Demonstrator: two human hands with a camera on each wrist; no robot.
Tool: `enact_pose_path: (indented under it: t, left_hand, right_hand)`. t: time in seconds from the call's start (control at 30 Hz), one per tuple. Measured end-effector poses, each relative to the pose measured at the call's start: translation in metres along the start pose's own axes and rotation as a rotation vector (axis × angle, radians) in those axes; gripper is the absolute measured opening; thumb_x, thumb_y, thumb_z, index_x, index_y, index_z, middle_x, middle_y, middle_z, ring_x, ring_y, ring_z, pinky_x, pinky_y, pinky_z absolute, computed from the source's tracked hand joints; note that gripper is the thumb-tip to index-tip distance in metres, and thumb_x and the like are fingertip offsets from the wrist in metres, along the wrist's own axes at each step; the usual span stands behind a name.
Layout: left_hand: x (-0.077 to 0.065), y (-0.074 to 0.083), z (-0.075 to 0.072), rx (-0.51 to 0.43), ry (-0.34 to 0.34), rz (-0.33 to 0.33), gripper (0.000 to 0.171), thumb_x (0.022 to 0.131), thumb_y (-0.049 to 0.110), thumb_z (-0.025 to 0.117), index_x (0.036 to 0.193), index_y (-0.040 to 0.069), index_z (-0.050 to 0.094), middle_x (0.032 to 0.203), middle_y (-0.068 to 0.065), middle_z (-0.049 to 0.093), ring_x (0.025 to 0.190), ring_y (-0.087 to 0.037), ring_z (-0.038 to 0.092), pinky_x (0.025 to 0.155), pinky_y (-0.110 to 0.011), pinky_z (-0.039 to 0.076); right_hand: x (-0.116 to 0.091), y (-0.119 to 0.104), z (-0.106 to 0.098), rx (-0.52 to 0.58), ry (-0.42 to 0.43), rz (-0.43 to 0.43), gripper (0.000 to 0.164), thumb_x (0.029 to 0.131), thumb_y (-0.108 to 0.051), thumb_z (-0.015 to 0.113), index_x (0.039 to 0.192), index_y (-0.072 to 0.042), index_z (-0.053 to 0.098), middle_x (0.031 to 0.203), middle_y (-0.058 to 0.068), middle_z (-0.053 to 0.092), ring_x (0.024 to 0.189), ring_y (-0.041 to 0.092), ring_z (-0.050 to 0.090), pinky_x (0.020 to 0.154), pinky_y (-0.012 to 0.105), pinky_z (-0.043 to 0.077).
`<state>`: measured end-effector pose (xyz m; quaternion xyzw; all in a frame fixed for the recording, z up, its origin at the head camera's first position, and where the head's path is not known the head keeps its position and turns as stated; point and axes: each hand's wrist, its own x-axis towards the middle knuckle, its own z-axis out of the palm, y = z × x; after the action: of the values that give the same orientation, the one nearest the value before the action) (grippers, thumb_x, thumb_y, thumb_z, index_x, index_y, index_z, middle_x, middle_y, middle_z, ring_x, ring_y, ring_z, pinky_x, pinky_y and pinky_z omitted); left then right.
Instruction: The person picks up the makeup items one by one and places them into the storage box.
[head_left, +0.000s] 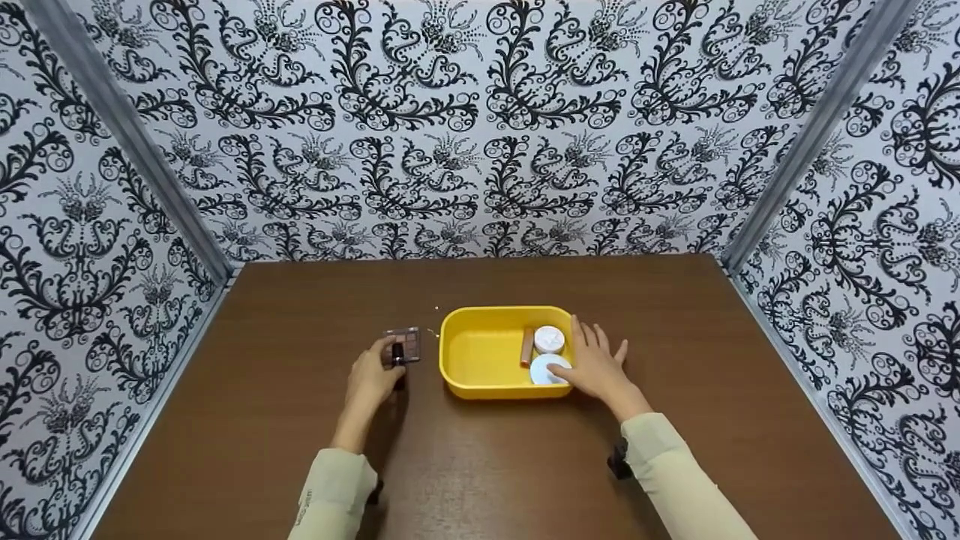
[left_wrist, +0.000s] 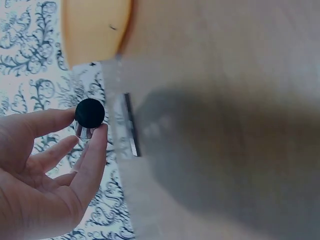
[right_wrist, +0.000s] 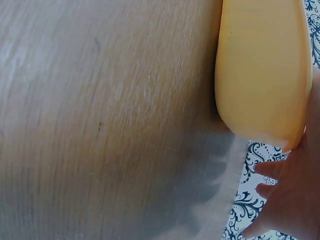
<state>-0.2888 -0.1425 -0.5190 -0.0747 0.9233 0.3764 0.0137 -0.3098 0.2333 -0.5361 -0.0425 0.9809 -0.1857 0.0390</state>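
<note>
My left hand [head_left: 371, 375] pinches a small black tube with a silver band [left_wrist: 89, 114] between thumb and fingers, above the table. Just beyond it on the table lies a flat makeup palette [head_left: 410, 343] with a clear lid; the left wrist view shows it edge-on. A yellow plastic bin [head_left: 495, 391] stands in the middle. Over the bin's right rim rests my right hand [head_left: 600, 366], fingers spread outside and thumb over a white round disc [head_left: 546, 370] inside. Beside that disc are a white round jar [head_left: 549, 339] and a slim brownish tube [head_left: 527, 347].
The brown table [head_left: 480, 465] is bounded by patterned walls [head_left: 480, 150] at the back and both sides. The left half of the bin's floor shows. Small shiny specks lie near the bin's left side.
</note>
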Motion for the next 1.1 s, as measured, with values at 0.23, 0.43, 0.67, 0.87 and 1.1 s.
enact_pose_path:
  t: [0.23,0.43,0.67,0.87,1.1]
  left_hand:
    - [-0.002,0.021,-0.006,-0.034,0.007,0.039,0.052,0.092,0.013,0.067,0.143,0.013,0.053,0.130,-0.024,0.061,0.113,-0.038,0.062,0.093,-0.054,0.051]
    - [-0.003,0.039,-0.006,-0.079,0.010,0.094,0.052,0.093,0.012,0.067,0.142,0.012,0.053,0.125,-0.019,0.064,0.111,-0.032,0.063,0.091,-0.048,0.053]
    - [0.000,0.066,0.001,-0.127,0.009,0.144,0.051,0.093,0.010,0.067,0.142,0.013,0.054,0.129,-0.019,0.063,0.114,-0.034,0.063,0.102,-0.052,0.049]
    - [0.003,0.090,0.017,-0.157,-0.004,0.195,0.052,0.089,0.008,0.070,0.139,0.012,0.057,0.119,-0.019,0.068,0.103,-0.033,0.066,0.096,-0.048,0.052]
    - [0.008,0.108,0.040,-0.144,-0.039,0.222,0.052,0.087,0.006,0.072,0.137,0.012,0.058,0.114,-0.016,0.071,0.108,-0.035,0.066,0.093,-0.046,0.054]
  right_hand:
    - [-0.001,-0.001,0.001,0.011,0.007,-0.009,0.105,0.089,-0.055,0.066,0.160,-0.007,0.007,0.164,0.022,0.023,0.152,0.046,0.013,0.110,0.081,-0.002]
    - [0.000,-0.001,0.002,0.013,0.011,-0.010,0.105,0.088,-0.057,0.067,0.161,-0.007,0.008,0.163,0.022,0.023,0.152,0.046,0.013,0.110,0.080,-0.002]
    - [0.001,0.003,0.001,0.012,0.020,-0.008,0.105,0.088,-0.057,0.067,0.160,-0.007,0.010,0.163,0.023,0.024,0.151,0.046,0.014,0.110,0.081,-0.002]
    - [0.000,0.002,-0.001,0.016,0.022,-0.006,0.105,0.088,-0.056,0.067,0.160,-0.007,0.009,0.163,0.023,0.023,0.152,0.046,0.013,0.110,0.080,-0.003]
    - [-0.001,0.002,0.002,0.014,0.015,-0.012,0.106,0.088,-0.056,0.067,0.161,-0.008,0.008,0.163,0.022,0.024,0.152,0.046,0.013,0.110,0.081,-0.001]
